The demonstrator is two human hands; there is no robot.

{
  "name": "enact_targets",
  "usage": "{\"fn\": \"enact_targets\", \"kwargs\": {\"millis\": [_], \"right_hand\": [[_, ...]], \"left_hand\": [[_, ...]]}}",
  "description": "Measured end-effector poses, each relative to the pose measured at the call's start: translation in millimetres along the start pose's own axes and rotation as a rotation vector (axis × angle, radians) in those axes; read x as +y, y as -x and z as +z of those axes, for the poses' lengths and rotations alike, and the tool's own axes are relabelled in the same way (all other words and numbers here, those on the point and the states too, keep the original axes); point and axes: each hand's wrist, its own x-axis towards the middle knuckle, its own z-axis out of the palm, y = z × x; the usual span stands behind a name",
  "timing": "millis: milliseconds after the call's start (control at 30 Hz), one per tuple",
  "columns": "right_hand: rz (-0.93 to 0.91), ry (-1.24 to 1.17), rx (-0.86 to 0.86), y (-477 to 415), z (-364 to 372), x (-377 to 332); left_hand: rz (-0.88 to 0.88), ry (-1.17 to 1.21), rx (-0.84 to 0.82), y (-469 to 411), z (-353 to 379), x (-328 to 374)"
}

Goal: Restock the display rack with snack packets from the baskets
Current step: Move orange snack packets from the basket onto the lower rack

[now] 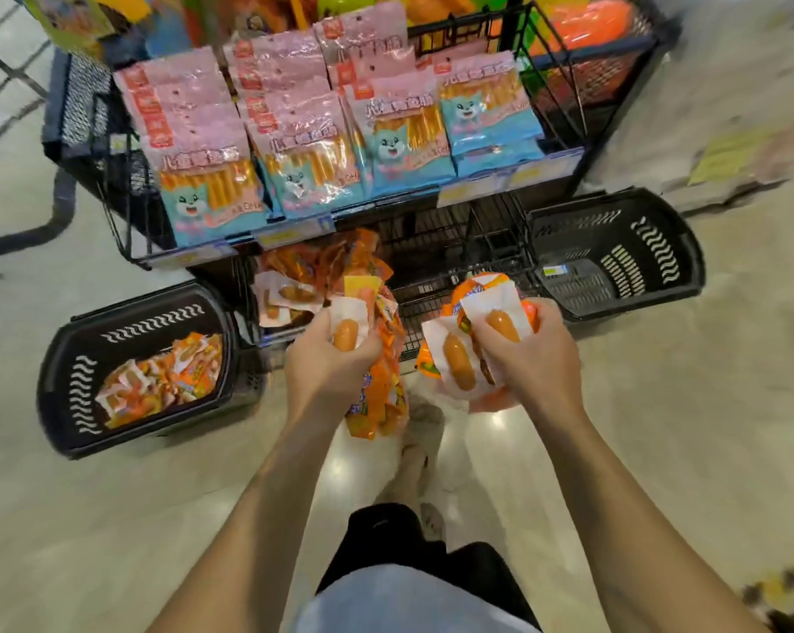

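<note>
sausage packets [377, 381] bunched in my left hand [326, 358] and right hand [523, 354], fingers clenched around them, ready for the lower shelf [454, 267] at twelve o'clock.

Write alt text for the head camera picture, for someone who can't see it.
Both hands, left hand and right hand, each grip a bunch of orange sausage packets in front of a wire display rack. A black basket on the left floor holds more; the one on the right looks empty.

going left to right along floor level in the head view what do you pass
left basket with orange sausage packets → left hand gripping a bunch of packets → right hand gripping packets → right basket
</note>
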Motion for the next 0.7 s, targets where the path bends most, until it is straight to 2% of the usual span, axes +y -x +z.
{"fn": "enact_targets", "kwargs": {"millis": [300, 600, 700], "right_hand": [[0.023, -0.151, 0.133, -155, 45, 40], [-0.140, -0.317, 0.217, -244, 90, 53], [-0.215, -0.393, 0.241, -266, 100, 53]], "left_hand": [[0.084, 0.050, 0.018, -119, 118, -9], [0.159, 0.107, 0.218, -207, 187, -36], [0.050, 0.128, 0.204, -230, 207, -34]]}}
